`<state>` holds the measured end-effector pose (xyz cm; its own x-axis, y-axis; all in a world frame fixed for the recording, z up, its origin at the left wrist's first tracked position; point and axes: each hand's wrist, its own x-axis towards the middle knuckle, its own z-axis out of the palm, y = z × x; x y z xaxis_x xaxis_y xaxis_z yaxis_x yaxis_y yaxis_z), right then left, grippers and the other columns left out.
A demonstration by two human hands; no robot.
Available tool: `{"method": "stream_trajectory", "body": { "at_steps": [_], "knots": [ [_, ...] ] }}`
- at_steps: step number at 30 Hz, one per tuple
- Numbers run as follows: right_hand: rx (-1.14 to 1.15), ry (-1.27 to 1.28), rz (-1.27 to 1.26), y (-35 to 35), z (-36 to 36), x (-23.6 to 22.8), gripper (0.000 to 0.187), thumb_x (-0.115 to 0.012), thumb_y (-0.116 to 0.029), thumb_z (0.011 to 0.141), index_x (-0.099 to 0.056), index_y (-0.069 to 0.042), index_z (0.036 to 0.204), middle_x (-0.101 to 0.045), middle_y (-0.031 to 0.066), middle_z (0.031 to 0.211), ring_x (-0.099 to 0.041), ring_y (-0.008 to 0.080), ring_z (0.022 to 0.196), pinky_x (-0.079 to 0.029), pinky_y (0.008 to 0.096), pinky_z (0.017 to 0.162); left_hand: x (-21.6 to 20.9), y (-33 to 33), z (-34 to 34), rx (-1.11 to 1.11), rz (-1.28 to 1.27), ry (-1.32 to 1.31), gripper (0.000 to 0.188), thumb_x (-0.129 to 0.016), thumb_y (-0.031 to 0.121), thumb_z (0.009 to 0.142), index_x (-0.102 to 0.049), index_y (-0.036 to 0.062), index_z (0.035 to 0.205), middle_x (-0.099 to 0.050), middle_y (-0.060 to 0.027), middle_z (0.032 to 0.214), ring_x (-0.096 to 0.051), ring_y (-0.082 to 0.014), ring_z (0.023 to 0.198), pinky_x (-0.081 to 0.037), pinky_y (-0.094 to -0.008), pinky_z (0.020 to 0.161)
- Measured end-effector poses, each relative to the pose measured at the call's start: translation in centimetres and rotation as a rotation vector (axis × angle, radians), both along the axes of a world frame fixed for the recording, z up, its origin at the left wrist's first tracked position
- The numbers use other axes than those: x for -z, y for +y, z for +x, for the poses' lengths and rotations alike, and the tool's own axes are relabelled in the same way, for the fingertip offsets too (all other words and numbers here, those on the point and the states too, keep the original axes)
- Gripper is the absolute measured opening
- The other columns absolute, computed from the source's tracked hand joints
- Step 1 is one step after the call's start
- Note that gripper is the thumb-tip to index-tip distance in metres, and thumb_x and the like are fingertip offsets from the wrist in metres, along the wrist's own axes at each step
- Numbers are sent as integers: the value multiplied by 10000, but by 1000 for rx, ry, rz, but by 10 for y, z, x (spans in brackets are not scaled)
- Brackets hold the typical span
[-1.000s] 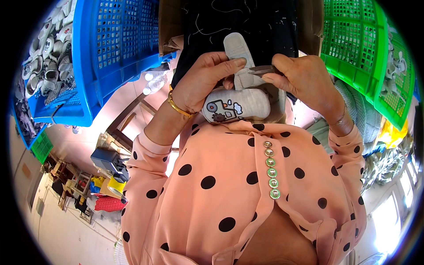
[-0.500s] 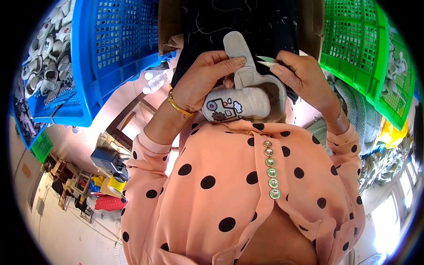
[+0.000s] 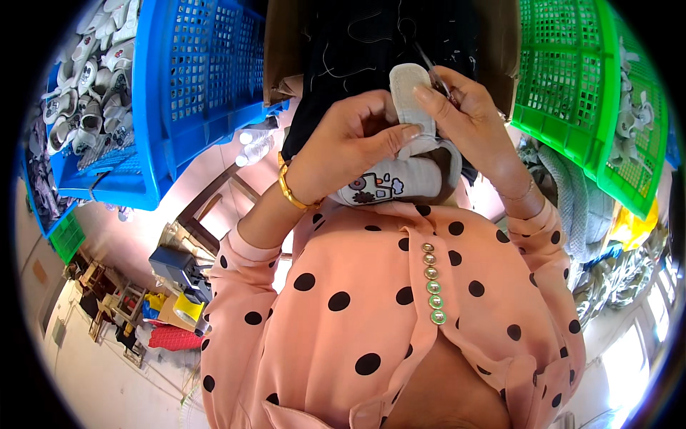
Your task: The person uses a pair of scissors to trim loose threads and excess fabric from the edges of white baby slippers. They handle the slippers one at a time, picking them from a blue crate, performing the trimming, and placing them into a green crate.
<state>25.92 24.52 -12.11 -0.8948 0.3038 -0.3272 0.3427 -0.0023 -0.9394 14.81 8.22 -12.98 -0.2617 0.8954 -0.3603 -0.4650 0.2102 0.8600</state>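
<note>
L fingers (image 3: 389,141) — strap (image 3: 409,84); R fingers (image 3: 437,104) w/ snips (image 3: 438,83)

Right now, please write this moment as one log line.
left hand: pinches flap of pale shoe; right hand: holds metal snips, thumb on flap; blue basket: left; green basket: right

No readable text, labels, brands, numbers or signs.

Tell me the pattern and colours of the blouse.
The blouse is peach-pink with black polka dots, best seen in the head view.
</note>
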Motion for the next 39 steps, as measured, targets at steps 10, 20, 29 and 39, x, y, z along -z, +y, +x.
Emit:
{"method": "stream_trajectory", "body": {
  "at_steps": [10,20,29,39],
  "knots": [
    [194,50,-329,-10,10,12,214,-567,-247,974,-543,-42,920,-418,-76,648,-357,-21,557,-294,175,460,-4,3,2,-158,-88,94,268,-531,-6,840,-543,-10,1108,-644,-127,1000,-649,-178,813,-541,-265,702],
    [179,97,-40,-9,12,23,194,-572,-212,967,-540,-22,944,-441,-42,655,-344,6,603,-310,185,500,8,16,-3,-246,-32,287,140,-661,101,894,-648,5,994,-652,-18,805,-581,-41,673,-482,-179,589],
    [166,49,258,5,7,49,250,-602,-227,940,-537,13,909,-505,83,629,-431,123,552,-387,255,513,40,34,10,-407,-69,745,87,-616,79,902,-607,-5,881,-661,-68,746,-637,-122,651,-493,-245,593],
    [-281,114,1238,40,-6,33,416,-629,-481,846,-529,-77,854,-595,53,625,-613,219,537,-462,291,489,66,34,15,-530,-78,261,98,-589,90,930,-597,-7,918,-645,-47,771,-589,-78,672,-493,-227,622]
  ]
}}
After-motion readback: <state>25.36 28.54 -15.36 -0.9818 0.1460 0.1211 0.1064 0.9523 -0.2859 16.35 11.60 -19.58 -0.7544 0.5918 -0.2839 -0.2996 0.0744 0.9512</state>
